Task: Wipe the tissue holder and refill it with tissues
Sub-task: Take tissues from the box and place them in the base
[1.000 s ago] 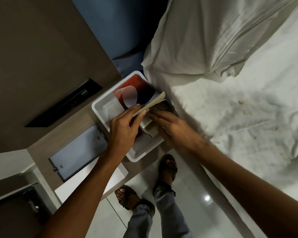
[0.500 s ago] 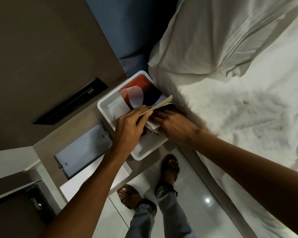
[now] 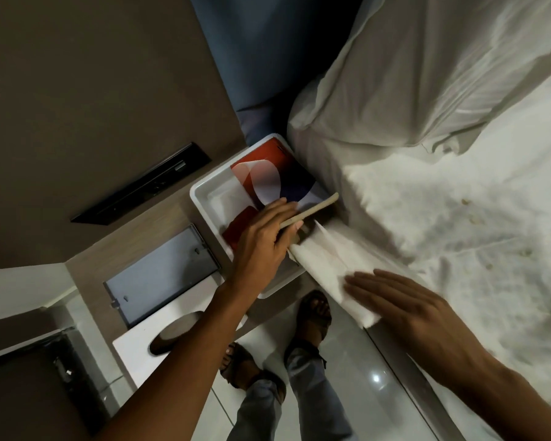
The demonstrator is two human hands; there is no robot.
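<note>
A red and blue tissue pack (image 3: pixel 268 173) lies in a white tray (image 3: pixel 204 198) on the bedside table. My left hand (image 3: pixel 261 240) rests on the pack and pinches its beige flap (image 3: pixel 315 208) up. My right hand (image 3: pixel 404 307) grips a stack of white tissues (image 3: pixel 328 265) that stretches from the pack's opening out over the tray's near edge. The white tissue holder cover (image 3: pixel 134 348), with a dark oval slot, lies at the table's front edge under my left forearm. A grey flat plate (image 3: pixel 159 275) lies beside it.
A bed with a rumpled white sheet (image 3: pixel 442 218) and a pillow (image 3: pixel 427 74) fills the right side, close against the tray. A black wall panel (image 3: pixel 140 183) sits on the brown wall. My sandalled feet (image 3: pixel 312 316) stand on the glossy floor below.
My right hand has pulled back from the pack's opening toward the lower right, drawing the tissue stack out with it. My left hand still holds the flap.
</note>
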